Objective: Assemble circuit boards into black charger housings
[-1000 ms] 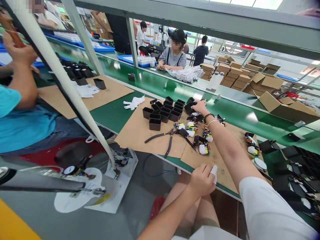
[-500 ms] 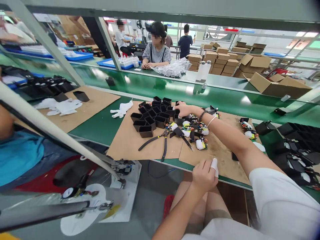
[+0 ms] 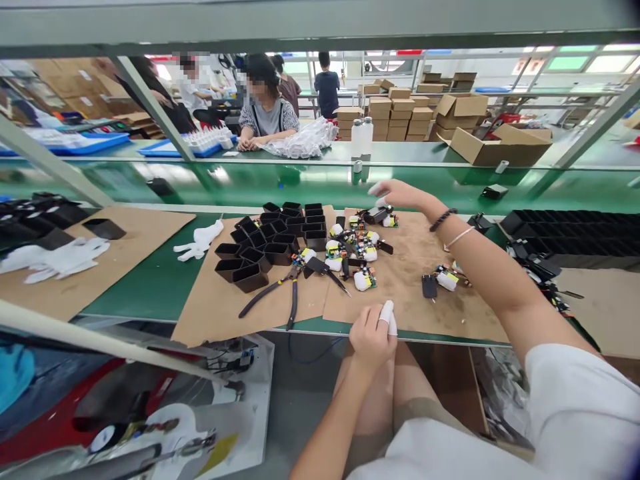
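Note:
My right hand is raised beyond the loose circuit boards, near the green belt. Its fingers are stretched out and apart, white covers sit on the fingertips, and nothing is in it. At the front edge of the bench, my left hand is curled closed with white finger covers, and no object shows in it. Black plastic cases stand bunched together on the cardboard. Pliers with dark handles lie in front of them, beside tweezers. Another circuit board lies under my right forearm.
Rows of black cases stand at the right. A white glove lies left of the cardboard. The green belt runs behind, carrying a few small parts. Across it sits a co-worker. A slanted frame bar crosses the left side.
My right hand has left the black cases, moved right and lifted with its fingers spread. The view has turned right, shifting the bench leftward. My left hand stays curled at the edge.

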`<state>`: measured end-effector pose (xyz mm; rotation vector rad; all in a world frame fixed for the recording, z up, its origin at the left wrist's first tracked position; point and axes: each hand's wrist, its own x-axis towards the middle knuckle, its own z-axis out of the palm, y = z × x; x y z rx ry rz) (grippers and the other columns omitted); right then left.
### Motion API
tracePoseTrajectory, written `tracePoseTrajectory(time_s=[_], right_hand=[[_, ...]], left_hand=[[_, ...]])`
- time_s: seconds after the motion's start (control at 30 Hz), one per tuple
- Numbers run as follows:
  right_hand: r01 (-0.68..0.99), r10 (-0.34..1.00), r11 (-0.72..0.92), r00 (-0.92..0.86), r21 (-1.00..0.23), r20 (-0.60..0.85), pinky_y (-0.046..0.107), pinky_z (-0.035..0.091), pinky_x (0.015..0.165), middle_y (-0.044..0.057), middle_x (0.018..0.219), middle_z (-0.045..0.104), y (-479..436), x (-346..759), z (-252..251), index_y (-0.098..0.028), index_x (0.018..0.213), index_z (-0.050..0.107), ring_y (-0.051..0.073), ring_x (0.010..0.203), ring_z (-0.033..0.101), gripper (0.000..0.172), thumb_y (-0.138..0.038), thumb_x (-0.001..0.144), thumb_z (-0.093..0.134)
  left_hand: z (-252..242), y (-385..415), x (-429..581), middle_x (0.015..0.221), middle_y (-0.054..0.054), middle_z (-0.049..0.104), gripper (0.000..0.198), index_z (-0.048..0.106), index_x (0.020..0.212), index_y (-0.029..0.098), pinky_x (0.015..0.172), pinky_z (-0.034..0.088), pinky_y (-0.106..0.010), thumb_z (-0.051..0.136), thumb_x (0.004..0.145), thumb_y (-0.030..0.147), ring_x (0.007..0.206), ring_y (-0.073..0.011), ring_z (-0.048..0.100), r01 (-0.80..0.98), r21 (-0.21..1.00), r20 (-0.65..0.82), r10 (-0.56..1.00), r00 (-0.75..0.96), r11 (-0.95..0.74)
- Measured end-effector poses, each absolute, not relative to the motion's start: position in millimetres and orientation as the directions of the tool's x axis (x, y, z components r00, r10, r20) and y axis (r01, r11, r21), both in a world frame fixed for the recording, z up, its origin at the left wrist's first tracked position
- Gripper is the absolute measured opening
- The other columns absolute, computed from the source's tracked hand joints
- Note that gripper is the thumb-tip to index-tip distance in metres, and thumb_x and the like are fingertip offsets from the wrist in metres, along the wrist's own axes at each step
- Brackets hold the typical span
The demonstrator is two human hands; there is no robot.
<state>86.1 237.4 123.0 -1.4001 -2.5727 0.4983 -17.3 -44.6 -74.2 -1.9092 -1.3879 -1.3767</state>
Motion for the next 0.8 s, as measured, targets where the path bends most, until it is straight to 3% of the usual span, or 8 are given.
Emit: tracePoseTrajectory(time_s=[0.1, 0.17, 0.3, 0.47, 0.53, 0.67, 0.8], right_hand=[[0.875, 0.917, 0.361, -0.396, -0.322, -0.050, 0.037, 0.055, 0.106, 0.018, 0.139, 0.071, 238, 134, 106, -0.010, 0.133, 0.068, 0.031, 0.124, 0.068, 0.042, -0.012, 0.091, 0.068], [0.917, 0.943, 0.286, -0.321, -0.279, -0.089, 0.040, 0.057, 0.104, 0.015, 0.133, 0.072, 237, 149, 90, -0.014, 0.126, 0.070, 0.029, 0.120, 0.070, 0.031, -0.023, 0.096, 0.069], [0.947, 0.949, 0.224, -0.265, -0.228, -0.168, 0.046, 0.062, 0.099, 0.009, 0.134, 0.068, 239, 144, 62, -0.018, 0.130, 0.067, 0.025, 0.116, 0.069, 0.039, -0.043, 0.100, 0.068], [0.937, 0.939, 0.263, -0.304, -0.232, -0.161, 0.048, 0.061, 0.100, 0.010, 0.135, 0.067, 252, 119, 54, -0.017, 0.133, 0.064, 0.025, 0.118, 0.069, 0.041, -0.041, 0.100, 0.069], [0.933, 0.935, 0.278, -0.317, -0.228, -0.159, 0.045, 0.060, 0.099, 0.010, 0.127, 0.072, 254, 118, 58, -0.015, 0.123, 0.070, 0.026, 0.115, 0.070, 0.036, -0.038, 0.095, 0.076], [0.923, 0.919, 0.311, -0.353, -0.227, -0.175, 0.036, 0.054, 0.089, 0.008, 0.095, 0.080, 239, 134, 61, -0.017, 0.088, 0.077, 0.031, 0.104, 0.071, 0.024, -0.022, 0.070, 0.092], [0.915, 0.923, 0.314, -0.357, -0.252, -0.145, 0.035, 0.050, 0.084, 0.008, 0.092, 0.079, 213, 155, 53, -0.018, 0.083, 0.076, 0.030, 0.097, 0.069, 0.018, -0.021, 0.069, 0.087]], left_hand=[[-76, -45, -18, 0.088, -0.010, 0.077, 0.032, 0.072, 0.119, 0.015, 0.059, 0.045, -0.030, 0.055, 0.092, 0.012, 0.073, -0.0189, 0.067, 0.882, 0.214, 0.865, 0.500, 0.029, -0.420], [-77, -46, -20, 0.089, -0.010, 0.078, 0.031, 0.073, 0.118, 0.016, 0.061, 0.046, -0.030, 0.056, 0.093, 0.013, 0.075, -0.0193, 0.067, 0.884, 0.212, 0.857, 0.514, 0.037, -0.416], [-78, -46, -22, 0.089, -0.010, 0.078, 0.028, 0.074, 0.115, 0.017, 0.063, 0.047, -0.030, 0.056, 0.094, 0.014, 0.077, -0.0195, 0.068, 0.887, 0.206, 0.850, 0.525, 0.048, -0.413], [-80, -43, -23, 0.090, -0.011, 0.078, 0.027, 0.075, 0.113, 0.016, 0.063, 0.047, -0.030, 0.054, 0.096, 0.015, 0.077, -0.0191, 0.068, 0.887, 0.222, 0.837, 0.546, 0.040, -0.406], [-79, -44, -21, 0.089, -0.011, 0.078, 0.027, 0.076, 0.111, 0.015, 0.063, 0.048, -0.030, 0.054, 0.096, 0.015, 0.077, -0.0190, 0.068, 0.883, 0.240, 0.822, 0.568, 0.037, -0.404], [-67, -52, -21, 0.091, -0.009, 0.079, 0.024, 0.078, 0.107, 0.017, 0.064, 0.052, -0.028, 0.056, 0.097, 0.015, 0.079, -0.0183, 0.069, 0.859, 0.312, 0.758, 0.652, 0.032, -0.405], [-30, -46, -52, 0.095, -0.004, 0.078, 0.015, 0.078, 0.102, 0.023, 0.074, 0.057, -0.024, 0.065, 0.096, 0.019, 0.083, -0.0146, 0.069, 0.831, 0.409, 0.654, 0.756, 0.021, -0.377]])
